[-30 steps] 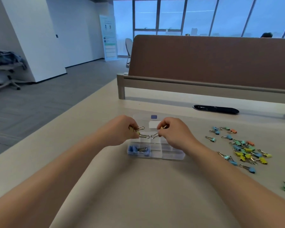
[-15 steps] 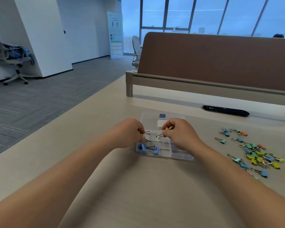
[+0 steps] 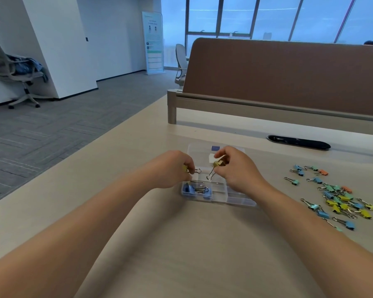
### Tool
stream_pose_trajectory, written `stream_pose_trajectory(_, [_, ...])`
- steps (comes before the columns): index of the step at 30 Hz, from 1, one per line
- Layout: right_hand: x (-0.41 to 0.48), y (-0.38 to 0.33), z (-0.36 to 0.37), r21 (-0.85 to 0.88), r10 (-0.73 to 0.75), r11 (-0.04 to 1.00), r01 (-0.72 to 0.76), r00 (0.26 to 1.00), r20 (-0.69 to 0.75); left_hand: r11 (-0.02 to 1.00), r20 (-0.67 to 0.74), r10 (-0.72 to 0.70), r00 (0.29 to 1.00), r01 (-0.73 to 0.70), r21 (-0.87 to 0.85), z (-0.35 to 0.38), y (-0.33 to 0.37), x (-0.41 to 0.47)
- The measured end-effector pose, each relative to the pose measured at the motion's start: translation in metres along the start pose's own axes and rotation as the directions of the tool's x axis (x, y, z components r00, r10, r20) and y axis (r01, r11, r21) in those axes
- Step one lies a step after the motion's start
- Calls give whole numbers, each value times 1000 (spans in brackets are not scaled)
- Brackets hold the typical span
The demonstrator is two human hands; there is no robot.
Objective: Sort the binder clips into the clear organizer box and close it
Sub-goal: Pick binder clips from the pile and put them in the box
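The clear organizer box (image 3: 239, 200) lies open on the desk, its lid (image 3: 194, 148) folded back behind it. Blue binder clips (image 3: 195, 189) sit in its front-left compartment. My left hand (image 3: 172, 168) pinches a yellow binder clip (image 3: 192, 170) above the box's left side. My right hand (image 3: 238, 168) holds another yellow binder clip (image 3: 216, 165) over the box's middle, its wire handle hanging down. A loose pile of binder clips (image 3: 340, 198) in blue, green, yellow and orange lies on the desk to the right.
A brown divider panel (image 3: 289, 76) runs along the back of the beige desk (image 3: 181, 244). A black oblong cable port (image 3: 298, 142) sits behind the box. The desk's left edge drops to grey carpet, with office chairs (image 3: 13, 69) beyond.
The two hands have drawn slightly apart, so the two yellow clips' wire handles no longer touch. The right hand has lifted its clip a little. The camera has shifted to the left.
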State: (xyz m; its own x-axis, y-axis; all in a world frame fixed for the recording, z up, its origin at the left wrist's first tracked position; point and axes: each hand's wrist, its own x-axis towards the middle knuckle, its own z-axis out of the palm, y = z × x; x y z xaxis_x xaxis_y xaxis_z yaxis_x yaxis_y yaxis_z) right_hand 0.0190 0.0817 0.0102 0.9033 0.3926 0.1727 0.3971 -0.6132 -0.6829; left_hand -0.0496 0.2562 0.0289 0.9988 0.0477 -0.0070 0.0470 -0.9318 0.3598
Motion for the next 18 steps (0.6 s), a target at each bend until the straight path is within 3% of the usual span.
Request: stream_pose_trajectory(18, [2,-12,8,-162,-146,970,181,967,209,999,74,6,997,-10,44,0,-6,-3])
